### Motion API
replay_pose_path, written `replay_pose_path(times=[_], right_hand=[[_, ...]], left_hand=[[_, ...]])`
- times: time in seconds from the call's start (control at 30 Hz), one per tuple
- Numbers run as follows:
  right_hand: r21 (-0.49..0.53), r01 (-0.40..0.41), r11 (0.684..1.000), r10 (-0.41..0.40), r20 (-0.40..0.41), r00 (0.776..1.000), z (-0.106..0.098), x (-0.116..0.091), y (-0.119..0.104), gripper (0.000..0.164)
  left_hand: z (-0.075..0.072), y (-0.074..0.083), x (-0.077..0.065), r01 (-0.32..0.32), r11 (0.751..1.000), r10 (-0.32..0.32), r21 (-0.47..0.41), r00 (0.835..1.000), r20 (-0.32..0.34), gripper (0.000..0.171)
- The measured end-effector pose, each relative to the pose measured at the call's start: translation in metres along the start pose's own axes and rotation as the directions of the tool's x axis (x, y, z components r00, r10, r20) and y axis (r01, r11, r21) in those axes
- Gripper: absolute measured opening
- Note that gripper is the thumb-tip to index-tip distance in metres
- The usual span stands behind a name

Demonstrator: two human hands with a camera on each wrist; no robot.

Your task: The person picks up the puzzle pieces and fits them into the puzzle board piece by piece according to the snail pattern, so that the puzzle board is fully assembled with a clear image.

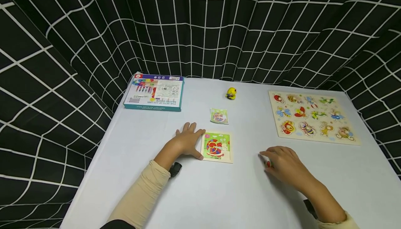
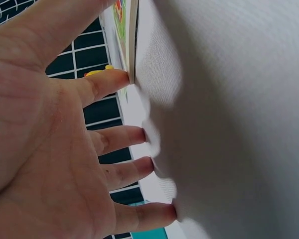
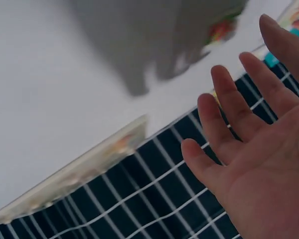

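A small square snail puzzle (image 1: pixel 216 148) in a pale wooden frame lies on the white table. At its left edge rests my left hand (image 1: pixel 187 141), thumb and index finger spread along the frame. In the left wrist view the index fingertip touches the frame's edge (image 2: pixel 132 45), and the other straight fingers press on the cloth. To the right of the puzzle, my right hand (image 1: pixel 283 163) hovers over a small red and green puzzle piece (image 1: pixel 268 164). The right wrist view has the fingers (image 3: pixel 223 89) loosely extended, with the blurred piece (image 3: pixel 222 31) on the table apart from them.
Beyond the puzzle lies a small snail picture card (image 1: pixel 219 116), with a yellow toy duck (image 1: pixel 231 93) behind it. A flat beaded-boxes carton (image 1: pixel 155 92) is at back left. A wooden insect peg board (image 1: pixel 313 117) lies at right. Black grid curtains (image 1: pixel 200 27) surround the table.
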State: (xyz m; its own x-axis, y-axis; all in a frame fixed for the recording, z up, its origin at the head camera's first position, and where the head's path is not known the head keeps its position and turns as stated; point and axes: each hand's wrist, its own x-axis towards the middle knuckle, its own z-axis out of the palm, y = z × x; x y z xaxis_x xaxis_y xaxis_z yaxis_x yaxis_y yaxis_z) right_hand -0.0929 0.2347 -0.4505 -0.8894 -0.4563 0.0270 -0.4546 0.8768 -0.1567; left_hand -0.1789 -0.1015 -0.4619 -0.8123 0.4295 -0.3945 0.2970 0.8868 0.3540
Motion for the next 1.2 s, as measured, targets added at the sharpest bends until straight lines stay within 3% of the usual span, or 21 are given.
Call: replay_pose_path(times=[0.2,0.4,0.67,0.8,0.97,1.2], right_hand=[[-0.015,-0.019,1.0,0.019,0.004,1.0,0.004,-0.016,0.013,0.042],[-0.017,0.015,1.0,-0.016,-0.058,0.998,0.008,-0.016,0.015,0.041],[-0.001,0.004,1.0,-0.004,-0.045,0.999,0.009,-0.013,0.013,0.04],[-0.007,0.041,0.999,-0.042,-0.08,0.996,0.007,0.0,0.002,0.038],[-0.014,0.163,0.986,-0.164,-0.131,0.978,0.008,0.031,-0.026,0.034],[0.016,0.226,0.974,-0.223,-0.089,0.971,0.02,0.059,-0.058,0.025]], left_hand=[[0.001,0.0,0.0,-0.003,1.0,0.003,0.004,1.0,-0.002,0.103],[0.0,0.0,0.0,-0.005,1.0,0.005,-0.003,1.0,-0.007,0.102],[0.002,-0.001,0.001,-0.007,1.0,0.007,0.0,1.0,-0.01,0.102],[0.001,-0.002,0.001,-0.007,1.0,0.007,0.009,1.0,-0.013,0.102],[0.001,-0.002,0.0,-0.002,1.0,0.002,0.006,1.0,-0.008,0.102],[-0.001,0.001,-0.002,-0.006,1.0,0.006,-0.011,1.0,-0.007,0.101]])
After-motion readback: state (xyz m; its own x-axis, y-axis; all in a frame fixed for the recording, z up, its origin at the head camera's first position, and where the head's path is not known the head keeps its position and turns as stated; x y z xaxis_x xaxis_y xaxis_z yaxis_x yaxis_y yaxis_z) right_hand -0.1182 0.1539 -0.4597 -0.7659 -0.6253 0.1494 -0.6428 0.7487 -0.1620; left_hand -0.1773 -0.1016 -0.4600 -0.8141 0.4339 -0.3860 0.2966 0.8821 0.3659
